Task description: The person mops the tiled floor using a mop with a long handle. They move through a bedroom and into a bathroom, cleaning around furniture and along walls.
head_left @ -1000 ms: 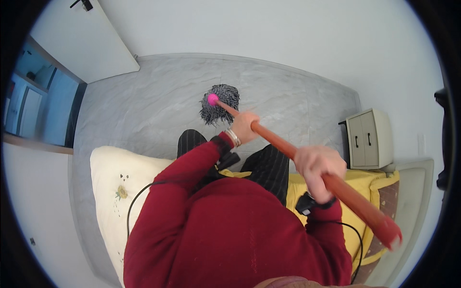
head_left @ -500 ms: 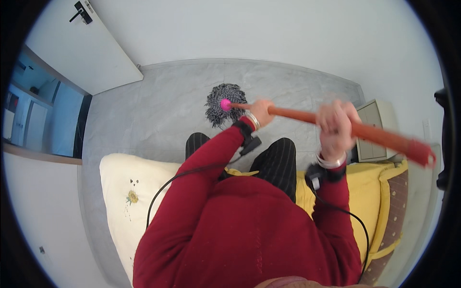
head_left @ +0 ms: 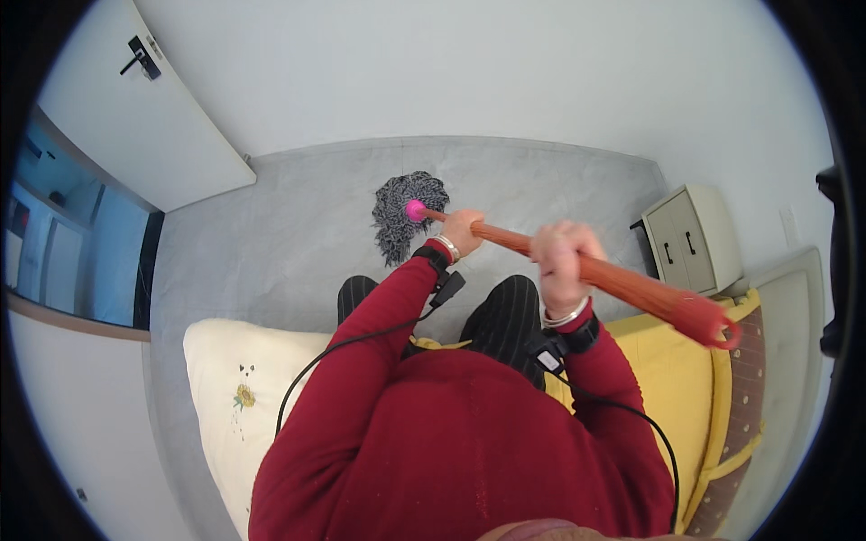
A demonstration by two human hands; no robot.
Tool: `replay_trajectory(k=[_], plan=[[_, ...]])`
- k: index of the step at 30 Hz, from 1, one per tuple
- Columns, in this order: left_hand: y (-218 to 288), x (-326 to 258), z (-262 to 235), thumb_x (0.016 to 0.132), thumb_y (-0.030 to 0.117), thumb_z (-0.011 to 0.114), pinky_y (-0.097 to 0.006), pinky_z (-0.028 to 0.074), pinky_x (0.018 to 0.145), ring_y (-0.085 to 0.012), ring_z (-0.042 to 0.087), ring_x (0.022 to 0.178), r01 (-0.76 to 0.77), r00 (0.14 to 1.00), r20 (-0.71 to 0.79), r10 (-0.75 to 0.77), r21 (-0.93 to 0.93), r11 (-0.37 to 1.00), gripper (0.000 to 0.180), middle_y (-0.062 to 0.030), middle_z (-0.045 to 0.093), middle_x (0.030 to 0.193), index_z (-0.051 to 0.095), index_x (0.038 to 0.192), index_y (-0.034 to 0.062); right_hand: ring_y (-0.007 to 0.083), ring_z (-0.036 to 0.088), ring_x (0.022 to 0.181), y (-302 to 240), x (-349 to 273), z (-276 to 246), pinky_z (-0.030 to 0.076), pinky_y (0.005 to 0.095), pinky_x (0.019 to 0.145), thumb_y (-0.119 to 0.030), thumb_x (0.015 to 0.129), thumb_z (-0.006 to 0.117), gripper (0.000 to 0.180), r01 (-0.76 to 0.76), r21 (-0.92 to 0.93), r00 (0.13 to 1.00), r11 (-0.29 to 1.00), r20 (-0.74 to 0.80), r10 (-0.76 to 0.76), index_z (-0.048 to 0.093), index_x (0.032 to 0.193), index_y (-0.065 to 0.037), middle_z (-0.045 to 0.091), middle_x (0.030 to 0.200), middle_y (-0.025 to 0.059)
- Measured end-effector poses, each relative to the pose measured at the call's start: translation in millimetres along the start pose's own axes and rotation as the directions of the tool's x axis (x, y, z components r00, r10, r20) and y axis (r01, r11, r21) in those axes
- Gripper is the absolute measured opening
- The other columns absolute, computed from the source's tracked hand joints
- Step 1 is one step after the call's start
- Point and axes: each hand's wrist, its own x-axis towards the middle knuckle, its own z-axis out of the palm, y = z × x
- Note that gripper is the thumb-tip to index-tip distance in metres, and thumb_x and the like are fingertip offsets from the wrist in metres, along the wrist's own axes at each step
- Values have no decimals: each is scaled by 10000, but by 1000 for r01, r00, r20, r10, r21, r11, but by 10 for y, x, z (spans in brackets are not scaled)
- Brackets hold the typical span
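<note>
1. Left hand [head_left: 463, 232] was clamped low on the orange mop handle [head_left: 622, 284], near the pink collar
2. Right hand [head_left: 561, 261] gripped the handle higher up
3. Grey mop head [head_left: 403, 214] rested on the grey floor [head_left: 271, 243], before the person's feet

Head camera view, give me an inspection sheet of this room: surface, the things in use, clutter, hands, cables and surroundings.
Surface: grey floor, mop head resting on it.
Things in use: mop with grey string head, pink collar, orange handle running up to the right.
Clutter: nothing seen on the floor.
Hands: left hand grips the handle low, right hand higher up; both closed.
Cables: black cable from the left wrist unit, another from the right.
Surroundings: cream pillow, yellow bedding, small beige cabinet, white door.
</note>
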Motion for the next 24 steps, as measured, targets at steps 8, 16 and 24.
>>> replay_trajectory(k=[8, 16, 24], plan=[[470, -599, -158, 685, 112, 701, -434, 424, 581, -352, 551, 662, -147, 956, -262, 129, -50, 988, 218, -123, 532, 644, 495, 634, 66, 209, 516, 500, -437, -228, 0, 417, 293, 489, 79, 706, 617, 221, 203, -159, 845, 966, 527, -90, 448, 655, -54, 523, 597, 65], [526, -420, -189, 748, 96, 682, -378, 404, 537, -315, 532, 577, -140, 990, -5, 140, -94, 986, 230, -120, 513, 599, 496, 620, 51, 224, 493, 436, -565, -82, 91, 369, 311, 405, 69, 657, 629, 237, 225, 62, 889, 972, 394, -231, 443, 633, -75, 485, 549, 45], [139, 61, -59, 736, 171, 702, -376, 405, 514, -327, 539, 564, -129, 991, 30, 132, -80, 988, 277, -141, 538, 593, 492, 602, 51, 122, 456, 542, -15, -96, -140, 379, 262, 526, 47, 823, 531, 216, 23, 33, 996, 999, 83, -25, 412, 669, -47, 496, 625, 36]])
